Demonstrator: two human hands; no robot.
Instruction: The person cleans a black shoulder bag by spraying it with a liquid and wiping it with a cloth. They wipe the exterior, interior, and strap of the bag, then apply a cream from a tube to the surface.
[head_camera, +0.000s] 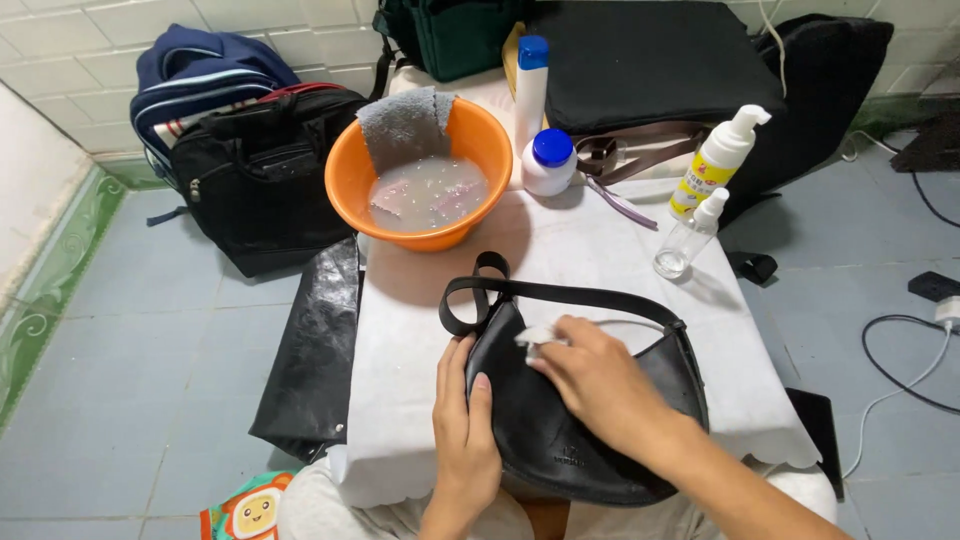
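Our right hand (600, 385) pinches a small white cloth (537, 336) in its fingers against the black leather bag (560, 420). Our left hand (462, 420) lies loose and flat on the bag's left edge. The bag rests at the counter's (420, 330) near edge; an orange basin (420, 175) and bottles stand along the far edge.

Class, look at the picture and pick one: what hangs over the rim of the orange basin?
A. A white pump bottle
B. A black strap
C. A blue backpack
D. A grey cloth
D: a grey cloth is draped over the back rim of the orange basin, its lower end reaching the cloudy water inside, while the person's hands work on the black bag nearer the camera.
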